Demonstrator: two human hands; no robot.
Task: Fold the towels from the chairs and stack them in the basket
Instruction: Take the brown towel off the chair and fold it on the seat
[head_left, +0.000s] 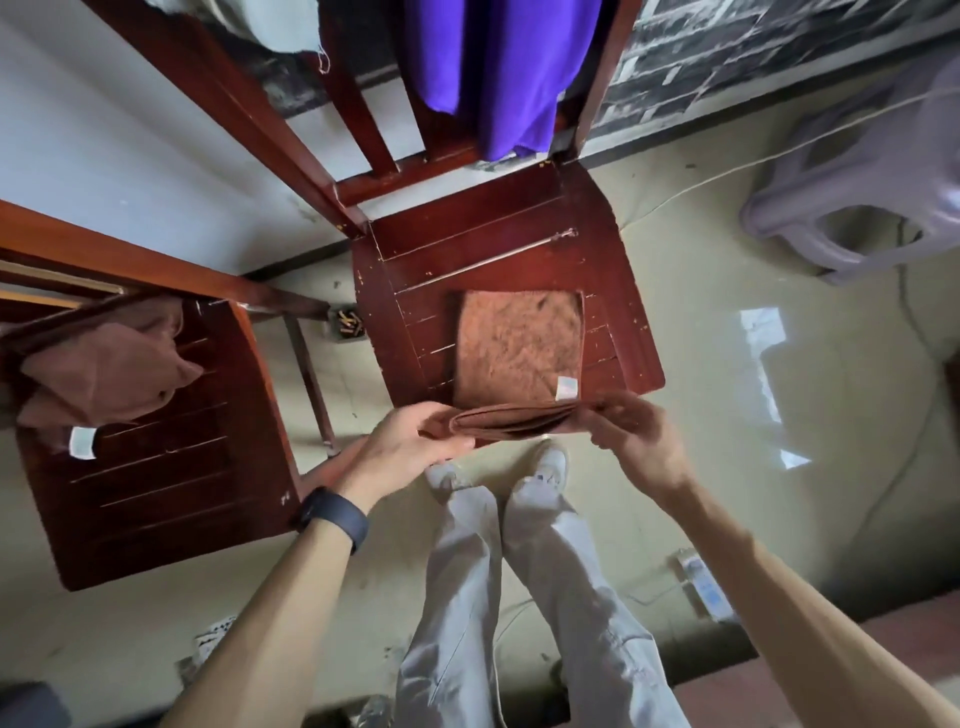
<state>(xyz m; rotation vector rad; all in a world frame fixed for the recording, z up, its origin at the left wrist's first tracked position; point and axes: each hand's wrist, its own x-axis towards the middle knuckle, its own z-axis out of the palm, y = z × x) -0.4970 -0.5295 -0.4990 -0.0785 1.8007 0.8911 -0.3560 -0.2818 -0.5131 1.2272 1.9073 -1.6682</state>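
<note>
Soft, even daylight fills the room, moderately bright, with no hard shadows. A window's reflection lays a pale patch of glare on the glossy floor (769, 364) at the right. The seat of the middle chair (467, 260) catches warm light and the brown towel (514, 343) on it glows orange, while the seat of the left chair (156, 467) lies much darker. Wide-angle distortion splays the chair backs outward and stretches the forearms (270, 597) toward the lower corners. The left hand (410, 441) and right hand (634, 436) look slightly soft. The plastic stool (857, 208) at the right edge is smeared and pale.
</note>
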